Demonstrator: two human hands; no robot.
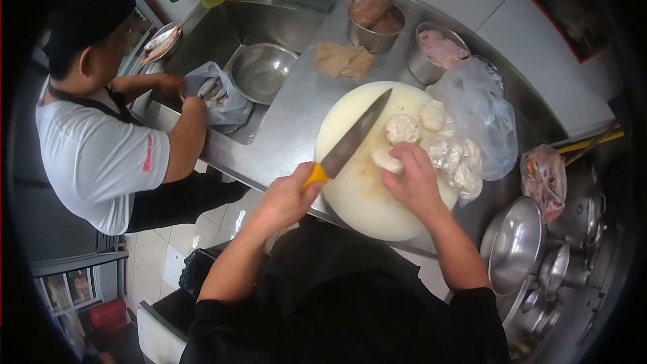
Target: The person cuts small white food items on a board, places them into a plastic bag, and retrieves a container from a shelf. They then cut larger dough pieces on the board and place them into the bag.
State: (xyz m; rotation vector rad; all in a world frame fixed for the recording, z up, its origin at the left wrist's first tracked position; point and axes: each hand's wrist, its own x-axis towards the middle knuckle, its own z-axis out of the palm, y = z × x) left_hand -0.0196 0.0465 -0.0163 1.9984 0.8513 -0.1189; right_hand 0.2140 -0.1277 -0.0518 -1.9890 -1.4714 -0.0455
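My left hand (pixel 288 197) is closed round the yellow handle of a large knife (pixel 357 133), whose blade points up and away over a round white cutting board (pixel 350 205). On the board's right half, the fingers of my right hand (pixel 412 178) grip a pale, whitish round piece (pixel 387 160). Just beyond it lies another round piece (pixel 402 129), with one more (pixel 431 115) to its upper right. Several pieces wrapped in clear plastic (pixel 465 165) rest at the board's right edge.
A co-worker (pixel 101 141) handles a plastic bag of fish (pixel 217 94) at the sink, beside a metal bowl (pixel 263 73). Behind the board stand a pot of brown meat (pixel 372 17) and a pot of pink meat (pixel 439 50). A clear bag (pixel 482 114) lies at right.
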